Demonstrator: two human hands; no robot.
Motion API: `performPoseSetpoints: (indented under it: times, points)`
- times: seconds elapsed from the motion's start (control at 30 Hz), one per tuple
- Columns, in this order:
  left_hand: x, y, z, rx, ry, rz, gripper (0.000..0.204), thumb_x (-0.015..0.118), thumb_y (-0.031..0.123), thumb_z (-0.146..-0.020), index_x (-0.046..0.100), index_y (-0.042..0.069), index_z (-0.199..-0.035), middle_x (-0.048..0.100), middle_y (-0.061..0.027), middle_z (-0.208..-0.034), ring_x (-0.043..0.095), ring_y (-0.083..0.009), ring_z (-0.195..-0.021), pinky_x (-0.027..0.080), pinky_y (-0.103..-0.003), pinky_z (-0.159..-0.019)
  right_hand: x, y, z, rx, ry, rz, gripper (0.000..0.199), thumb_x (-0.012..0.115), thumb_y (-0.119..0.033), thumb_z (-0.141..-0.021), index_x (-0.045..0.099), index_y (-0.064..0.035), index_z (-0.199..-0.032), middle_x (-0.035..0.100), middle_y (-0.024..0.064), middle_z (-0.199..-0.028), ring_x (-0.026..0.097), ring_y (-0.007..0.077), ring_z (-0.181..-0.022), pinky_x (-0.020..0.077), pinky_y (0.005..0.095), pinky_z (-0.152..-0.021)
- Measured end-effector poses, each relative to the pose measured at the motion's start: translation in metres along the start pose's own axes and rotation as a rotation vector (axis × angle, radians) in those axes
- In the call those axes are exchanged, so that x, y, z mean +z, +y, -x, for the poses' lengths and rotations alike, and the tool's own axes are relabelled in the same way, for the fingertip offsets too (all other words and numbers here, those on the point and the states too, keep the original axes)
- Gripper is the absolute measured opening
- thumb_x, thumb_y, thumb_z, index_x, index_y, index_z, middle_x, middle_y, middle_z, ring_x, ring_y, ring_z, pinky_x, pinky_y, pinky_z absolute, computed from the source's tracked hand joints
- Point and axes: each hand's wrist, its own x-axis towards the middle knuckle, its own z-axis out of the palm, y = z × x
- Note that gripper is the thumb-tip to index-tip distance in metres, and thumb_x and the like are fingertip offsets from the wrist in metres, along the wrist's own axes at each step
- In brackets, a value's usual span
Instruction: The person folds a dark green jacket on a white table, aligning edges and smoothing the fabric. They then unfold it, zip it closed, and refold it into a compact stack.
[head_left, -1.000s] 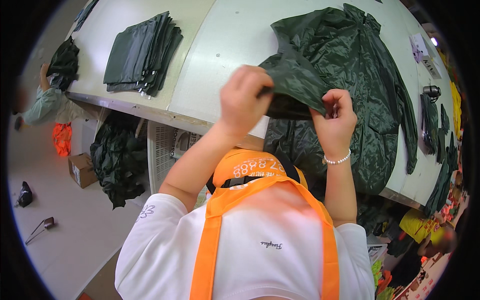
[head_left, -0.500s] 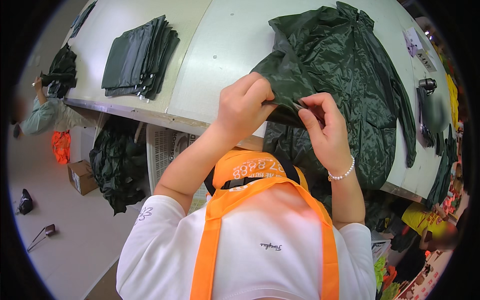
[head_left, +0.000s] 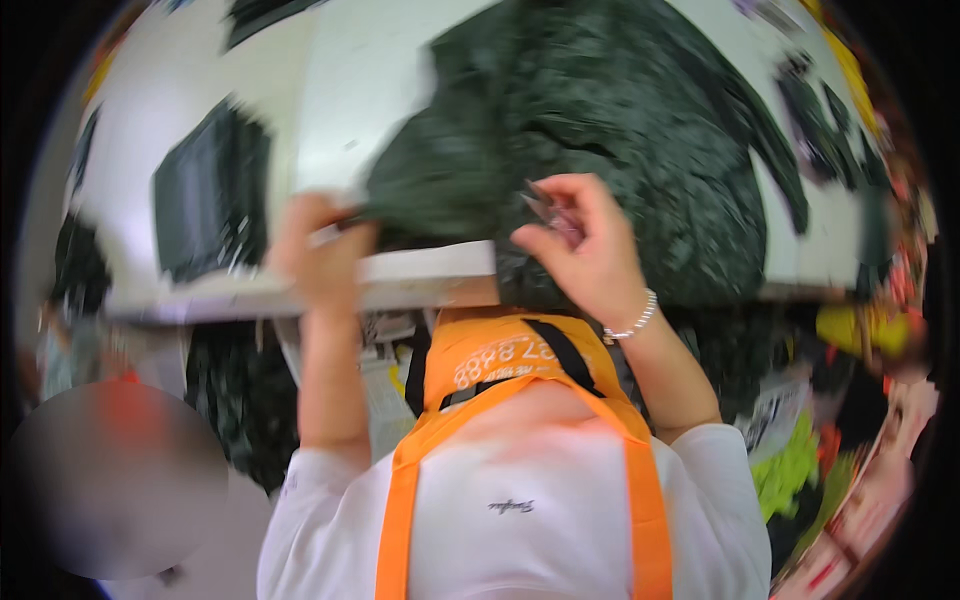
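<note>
A shiny dark green jacket (head_left: 610, 120) lies spread on the white table, one sleeve stretched toward the left. My left hand (head_left: 322, 250), smeared by motion, is closed at the end of that sleeve (head_left: 430, 205) near the table's front edge. In my right hand (head_left: 590, 245) is a small pair of thread snips (head_left: 545, 212), blades pointing up and left over the jacket's lower part. The snips' handle is mostly hidden by my fingers. Fabric lies under and beyond the snips, and I cannot tell whether the blades touch it.
To the left, a stack of folded dark green garments (head_left: 210, 195) sits on the table (head_left: 345, 110). More dark garments (head_left: 240, 400) hang below the table edge. At the right lie dark items (head_left: 815, 120). A person in yellow (head_left: 860, 328) is at the far right; another person (head_left: 70, 350) is left.
My left hand has moved left, drawing the sleeve out. My right hand has shifted left, away from the left hand, and the snips now show clearly. The view has turned.
</note>
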Motion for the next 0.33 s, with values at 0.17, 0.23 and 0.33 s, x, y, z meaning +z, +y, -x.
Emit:
performPoseSetpoints:
  times: [0.17,0.23,0.33]
  points:
    - [-0.067,-0.086,-0.022,-0.227,-0.408,-0.098,0.060,0.068,0.002,-0.074,0.049,0.007,-0.130,0.056,-0.0083,-0.126,0.051,-0.0181,-0.111,0.040,-0.033,-0.092,-0.050,0.092,0.027,0.099,0.201,0.277,0.016,0.065,0.001,-0.082,0.064,-0.0027,-0.097,0.056,0.0064,-0.080,0.054,0.0110,-0.064,0.0444,0.0216,-0.060]
    - [-0.061,-0.113,-0.017,-0.237,-0.365,0.007,0.056,0.064,0.002,-0.077,0.048,0.007,-0.131,0.054,-0.0077,-0.130,0.050,-0.0201,-0.117,0.039,-0.035,-0.096,-0.079,0.118,0.044,0.265,0.256,0.528,0.015,0.059,-0.004,-0.086,0.065,-0.0034,-0.100,0.062,0.0130,-0.086,0.062,0.0250,-0.074,0.0495,0.0317,-0.067]
    - [-0.009,-0.079,-0.001,-0.244,-0.319,0.028,0.051,0.063,0.003,-0.079,0.051,0.007,-0.128,0.054,-0.0079,-0.130,0.050,-0.0204,-0.119,0.039,-0.037,-0.098,-0.149,0.183,0.055,0.282,0.388,0.619,0.018,0.057,-0.009,-0.088,0.064,-0.0026,-0.103,0.064,0.0184,-0.096,0.063,0.0350,-0.084,0.0505,0.0402,-0.073]
